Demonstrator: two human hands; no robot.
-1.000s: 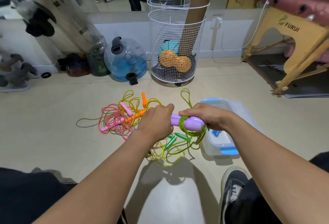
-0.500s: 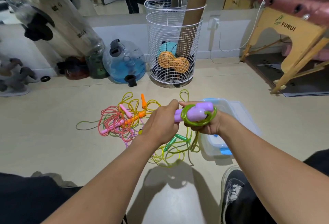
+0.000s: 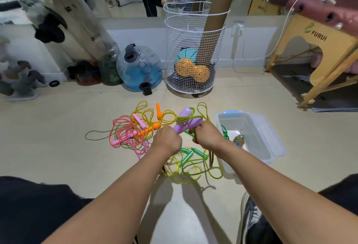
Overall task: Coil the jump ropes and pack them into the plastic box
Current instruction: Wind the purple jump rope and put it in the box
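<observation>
On the beige floor [image 3: 58, 146], both hands clamp the purple handles [image 3: 187, 122]: left hand [image 3: 167, 141] below, right hand [image 3: 208, 137] beside. The thin green cord [image 3: 190, 117] looks light, springy and slippery, so each grip belongs on the rigid handles.

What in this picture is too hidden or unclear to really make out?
Head view only:
- Lower ends of the purple handles: covered by the left hand and right hand.
- Items inside the plastic box: small, partly behind the right wrist.
- Rope pile: too tangled to count ropes.
- Wire basket contents: blurred by mesh.
</observation>
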